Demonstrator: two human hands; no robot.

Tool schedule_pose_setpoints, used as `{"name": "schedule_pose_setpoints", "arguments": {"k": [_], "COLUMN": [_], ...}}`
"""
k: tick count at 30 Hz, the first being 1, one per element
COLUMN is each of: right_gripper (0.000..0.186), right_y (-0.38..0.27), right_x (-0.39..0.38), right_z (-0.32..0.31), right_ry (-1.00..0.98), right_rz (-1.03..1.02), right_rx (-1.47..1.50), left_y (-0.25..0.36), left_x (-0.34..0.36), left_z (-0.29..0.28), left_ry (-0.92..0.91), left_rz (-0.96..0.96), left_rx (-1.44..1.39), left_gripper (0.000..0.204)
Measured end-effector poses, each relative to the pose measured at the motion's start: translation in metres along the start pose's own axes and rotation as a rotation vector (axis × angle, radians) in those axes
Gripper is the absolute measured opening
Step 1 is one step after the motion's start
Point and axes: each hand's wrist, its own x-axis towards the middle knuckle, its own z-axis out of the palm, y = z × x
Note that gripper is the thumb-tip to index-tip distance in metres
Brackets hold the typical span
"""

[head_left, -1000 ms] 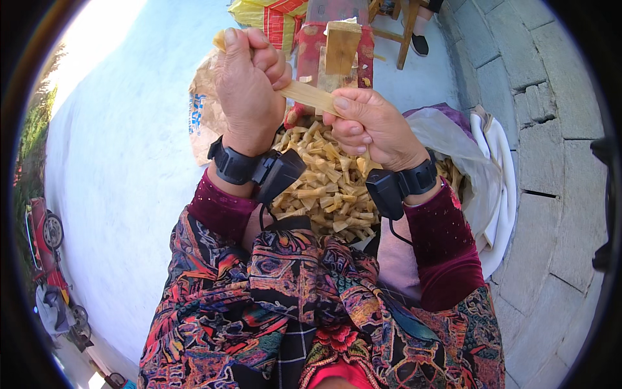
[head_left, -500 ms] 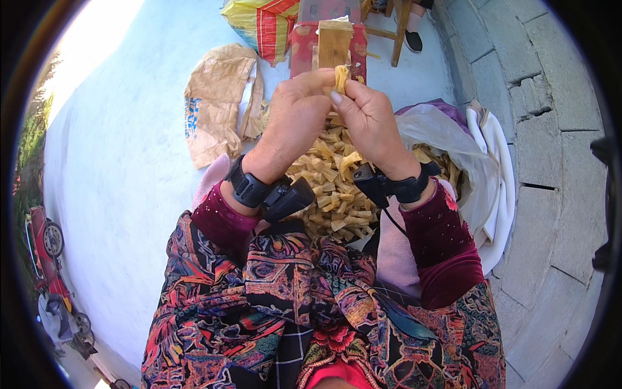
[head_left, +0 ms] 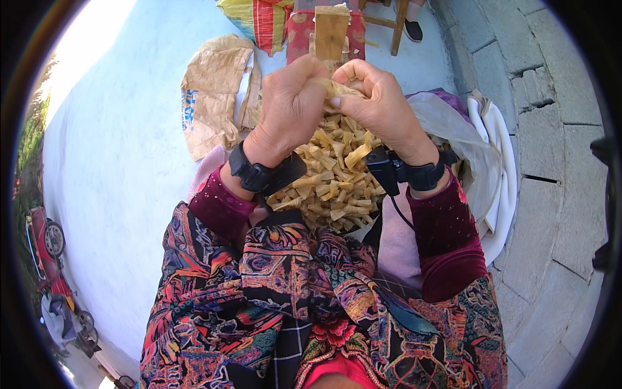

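Observation:
Just beyond a large pile of pale yellow, husk-like knotted pieces (head_left: 334,185), both my hands meet in front of my body. My left hand (head_left: 291,107) is closed, its fingertips pinching one end of a pale yellow husk strip (head_left: 345,89). On the strip's other side, my right hand (head_left: 383,109) grips it between thumb and curled fingers. The strip spreads wide between the two hands, partly hidden by the fingers. Black bands with small devices sit on both wrists.
An upright wooden block (head_left: 331,32) stands on a red-covered bench (head_left: 299,37) ahead. A brown paper sack (head_left: 214,97) lies left, below a yellow-and-red woven bag (head_left: 259,23). To the right is a white plastic-lined bag (head_left: 447,117). A person's shoe (head_left: 413,30) shows near a wooden stool.
Both hands have come slightly nearer my body. The small bunched piece at my fingertips now shows as a wider strip stretched between the hands, and my right fingers have curled over it.

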Motion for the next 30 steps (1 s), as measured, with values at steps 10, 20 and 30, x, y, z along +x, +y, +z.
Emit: {"name": "schedule_pose_setpoints", "arguments": {"k": [10, 20, 30], "right_gripper": [0.014, 0.014, 0.017], "right_y": [0.015, 0.008, -0.009], "right_x": [0.002, -0.001, -0.007], "right_z": [-0.017, -0.008, -0.031], "right_ry": [-0.399, -0.172, -0.119], "right_rz": [0.234, 0.217, -0.031], "right_rx": [0.851, 0.663, 0.390], "left_y": [-0.001, 0.011, 0.014], "left_x": [0.007, 0.006, 0.005], "left_z": [-0.010, -0.024, -0.040], "left_ry": [-0.036, -0.239, -0.495], "left_rz": [-0.073, 0.153, -0.297], "left_rx": [0.097, 0.274, -0.960], "left_gripper": [0.011, 0.029, 0.040]}}
